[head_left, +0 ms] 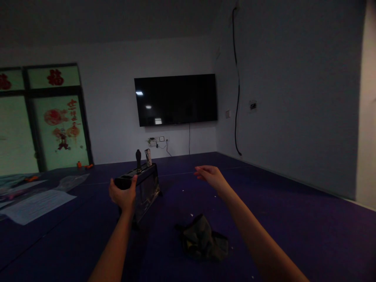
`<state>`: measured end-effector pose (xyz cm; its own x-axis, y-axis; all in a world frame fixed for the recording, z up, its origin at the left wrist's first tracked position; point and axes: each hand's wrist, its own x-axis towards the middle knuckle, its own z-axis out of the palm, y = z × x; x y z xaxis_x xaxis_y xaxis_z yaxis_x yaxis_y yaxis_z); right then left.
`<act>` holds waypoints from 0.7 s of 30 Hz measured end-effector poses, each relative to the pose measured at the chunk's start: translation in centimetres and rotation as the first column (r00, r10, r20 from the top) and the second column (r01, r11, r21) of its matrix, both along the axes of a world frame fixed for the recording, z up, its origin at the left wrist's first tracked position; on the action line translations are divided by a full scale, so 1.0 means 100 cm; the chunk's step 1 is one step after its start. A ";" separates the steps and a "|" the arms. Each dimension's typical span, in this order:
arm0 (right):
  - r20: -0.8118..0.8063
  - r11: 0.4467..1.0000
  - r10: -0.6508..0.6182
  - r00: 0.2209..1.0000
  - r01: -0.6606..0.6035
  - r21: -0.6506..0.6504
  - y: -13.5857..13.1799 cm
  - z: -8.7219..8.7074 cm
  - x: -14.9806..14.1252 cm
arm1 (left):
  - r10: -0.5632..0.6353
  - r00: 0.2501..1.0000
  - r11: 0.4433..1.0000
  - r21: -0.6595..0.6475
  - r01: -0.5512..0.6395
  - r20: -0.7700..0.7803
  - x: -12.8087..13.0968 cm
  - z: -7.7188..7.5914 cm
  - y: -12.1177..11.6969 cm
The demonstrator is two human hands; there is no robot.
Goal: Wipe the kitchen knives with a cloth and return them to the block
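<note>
My left hand (123, 195) is raised in front of me and closed round a small dark object (125, 182), thumb on top. Just behind it stands a low dark cabinet (147, 190) on the purple floor, with a dark vase (138, 158) and a pale patterned vase (148, 157) on its top. My right hand (209, 175) reaches forward at the same height, fingers stretched out and loosely apart, holding nothing. A crumpled dark cloth (203, 239) lies on the floor between and below my arms.
A black television (176, 100) hangs on the far wall above power sockets (158, 140). Glass doors with red paper decorations (60, 125) are at the left. Clear plastic sheets (38, 201) lie on the floor at left. A black cable (236, 78) runs down the right wall.
</note>
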<state>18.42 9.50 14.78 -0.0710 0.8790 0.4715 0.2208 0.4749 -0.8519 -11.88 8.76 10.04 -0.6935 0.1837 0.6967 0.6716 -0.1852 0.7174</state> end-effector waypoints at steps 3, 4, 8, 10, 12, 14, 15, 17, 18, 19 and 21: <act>0.181 0.997 0.071 0.981 -0.077 0.024 -0.001 -0.004 -0.005 | 0.151 0.986 0.985 0.093 -0.144 -0.076 0.008 0.011 -0.009; 0.246 0.994 0.102 0.964 -0.110 0.022 -0.003 -0.006 -0.008 | 0.175 0.978 0.979 0.122 -0.161 -0.114 0.010 0.015 -0.012; 0.473 0.964 0.254 0.844 -0.259 -0.055 -0.018 -0.015 -0.020 | 0.177 0.965 0.962 0.241 -0.129 -0.192 0.018 0.035 -0.022; 0.664 0.934 0.337 0.667 -0.328 -0.144 -0.026 -0.019 -0.028 | 0.135 0.968 0.958 0.278 -0.073 -0.210 0.022 0.045 -0.027; 0.807 0.924 0.344 0.480 -0.327 -0.199 -0.032 -0.023 -0.034 | -0.005 0.971 0.961 0.268 0.071 -0.238 0.027 0.054 -0.033; 0.877 0.934 0.310 0.368 -0.288 -0.210 -0.032 -0.027 -0.039 | -0.201 0.963 0.939 0.244 0.242 -0.181 0.033 0.062 -0.038; 0.892 0.940 0.298 0.339 -0.266 -0.212 -0.031 -0.029 -0.040 | -0.303 0.944 0.916 0.235 0.326 -0.131 0.037 0.065 -0.041; 0.902 0.941 0.307 0.303 -0.237 -0.241 -0.025 -0.036 -0.040 | -0.448 0.890 0.865 0.212 0.454 -0.082 0.044 0.071 -0.047; 0.901 0.939 0.319 0.293 -0.226 -0.259 -0.022 -0.039 -0.039 | -0.488 0.869 0.848 0.188 0.495 -0.085 0.048 0.074 -0.049; 0.898 0.935 0.335 0.287 -0.215 -0.281 -0.018 -0.043 -0.038 | -0.523 0.847 0.833 0.152 0.532 -0.097 0.051 0.076 -0.051; 0.889 0.931 0.354 0.290 -0.199 -0.306 -0.011 -0.049 -0.033 | -0.604 0.786 0.791 0.027 0.612 -0.131 0.056 0.080 -0.054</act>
<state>15.08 8.40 9.91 -0.6372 0.7515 -0.1709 0.7667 0.5957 -0.2393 -6.26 3.39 18.07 -0.3721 0.4934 0.7862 0.4772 -0.6248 0.6179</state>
